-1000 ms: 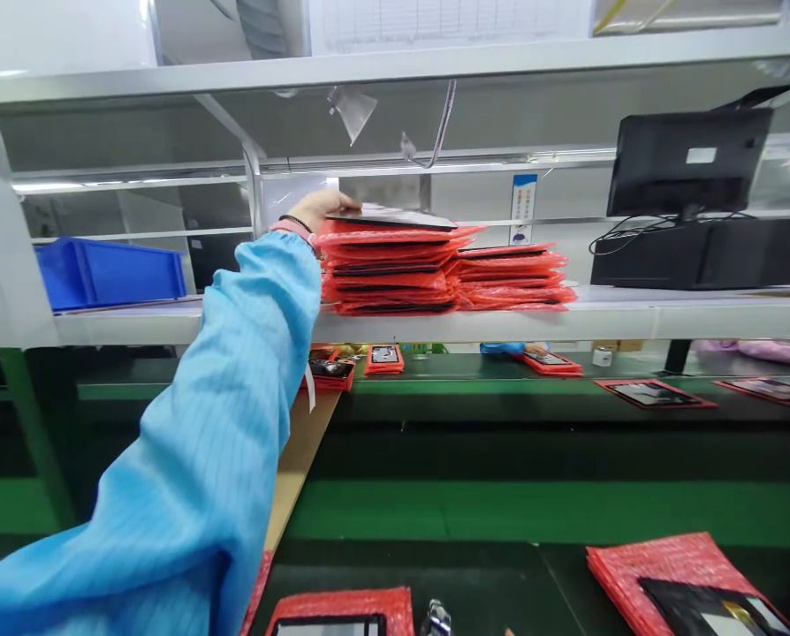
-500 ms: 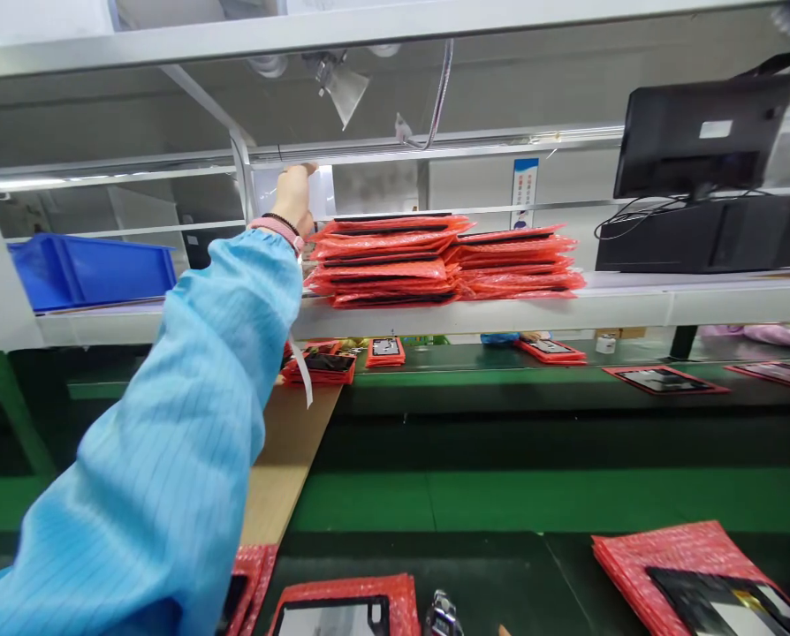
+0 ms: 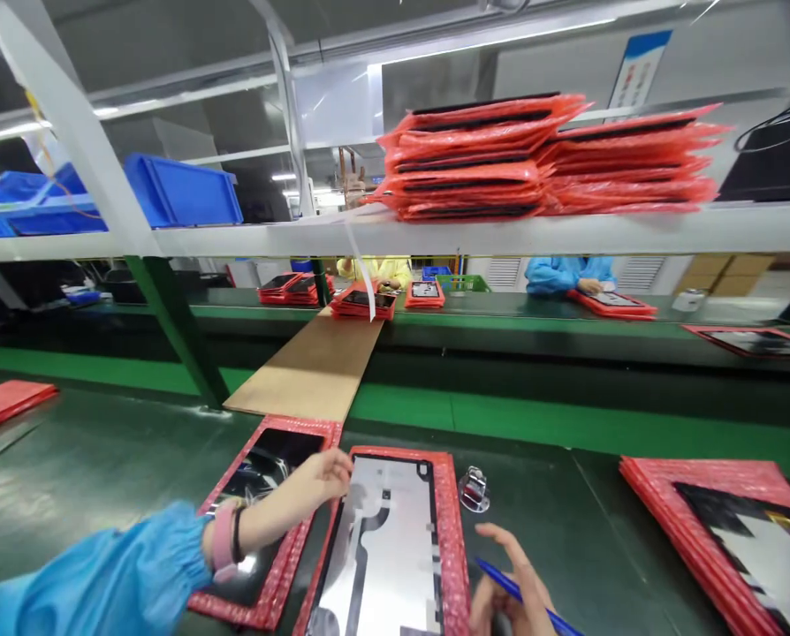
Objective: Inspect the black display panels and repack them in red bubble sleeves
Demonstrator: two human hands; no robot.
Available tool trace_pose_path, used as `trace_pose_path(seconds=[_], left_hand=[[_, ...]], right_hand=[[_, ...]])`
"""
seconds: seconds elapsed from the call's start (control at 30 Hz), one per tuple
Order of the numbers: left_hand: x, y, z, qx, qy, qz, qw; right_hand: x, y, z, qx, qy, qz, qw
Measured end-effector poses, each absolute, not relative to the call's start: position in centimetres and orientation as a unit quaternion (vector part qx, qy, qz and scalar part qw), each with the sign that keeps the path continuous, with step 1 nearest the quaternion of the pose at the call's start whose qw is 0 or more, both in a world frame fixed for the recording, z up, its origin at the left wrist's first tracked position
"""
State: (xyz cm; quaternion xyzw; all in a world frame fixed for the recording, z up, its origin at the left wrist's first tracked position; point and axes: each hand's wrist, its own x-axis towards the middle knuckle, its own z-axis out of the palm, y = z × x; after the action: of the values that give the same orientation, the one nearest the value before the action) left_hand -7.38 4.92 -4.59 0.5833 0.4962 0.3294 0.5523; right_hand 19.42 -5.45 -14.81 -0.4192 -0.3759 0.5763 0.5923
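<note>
A tablet screen panel (image 3: 395,548), its silver-grey back up, lies on red bubble wrap (image 3: 458,565) in front of me. My left hand (image 3: 325,481) is over the panel's upper left corner, fingers curled together; anything small in them is hidden. Beside it, under my left forearm, a second panel with a glossy black face (image 3: 262,477) rests on more red bubble wrap. At the panel's lower right, my right hand (image 3: 511,587) holds a blue pen (image 3: 501,576), index finger stretched out. A small shiny metal object (image 3: 474,488) sits just above this hand.
Stacks of red bubble-wrap pouches (image 3: 474,159) fill the shelf (image 3: 302,237) ahead, with blue bins (image 3: 183,190) to the left. A wrapped pile (image 3: 719,530) lies at right. A wooden board (image 3: 308,367) spans to the far bench, where co-workers' sleeves (image 3: 554,272) show.
My left hand has come down from the shelf to the panel on the bench. My right hand with the pen has come into view. The camera has tilted downward and turned left.
</note>
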Motion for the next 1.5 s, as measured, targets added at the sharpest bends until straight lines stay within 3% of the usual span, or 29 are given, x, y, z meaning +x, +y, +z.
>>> trace_pose_path(seconds=[0.1, 0.23, 0.47, 0.83, 1.17, 1.5], left_hand=[[-9.6, 3.4, -9.1, 0.525, 0.550, 0.297, 0.577], [-10.6, 1.7, -11.2, 0.477, 0.570, 0.291, 0.603], [-10.3, 1.4, -10.6, 0.438, 0.568, 0.283, 0.637], [-10.0, 2.8, -10.1, 0.403, 0.570, 0.278, 0.660], [-10.4, 3.6, -9.5, 0.400, 0.558, 0.269, 0.676], [-6.0, 1.1, -8.5, 0.389, 0.445, 0.346, 0.728]], right_hand=[[17.2, -5.7, -14.7, -0.418, -0.414, 0.591, 0.553], [15.8, -5.6, -13.8, -0.457, -0.466, 0.527, 0.544], [15.4, -5.2, -12.4, -0.531, -0.501, 0.395, 0.558], [13.0, -5.3, -14.2, -0.564, -0.627, 0.307, 0.442], [13.0, -5.3, -14.2, -0.570, -0.600, 0.341, 0.446], [13.7, -5.7, -13.0, -0.473, -0.454, 0.546, 0.521]])
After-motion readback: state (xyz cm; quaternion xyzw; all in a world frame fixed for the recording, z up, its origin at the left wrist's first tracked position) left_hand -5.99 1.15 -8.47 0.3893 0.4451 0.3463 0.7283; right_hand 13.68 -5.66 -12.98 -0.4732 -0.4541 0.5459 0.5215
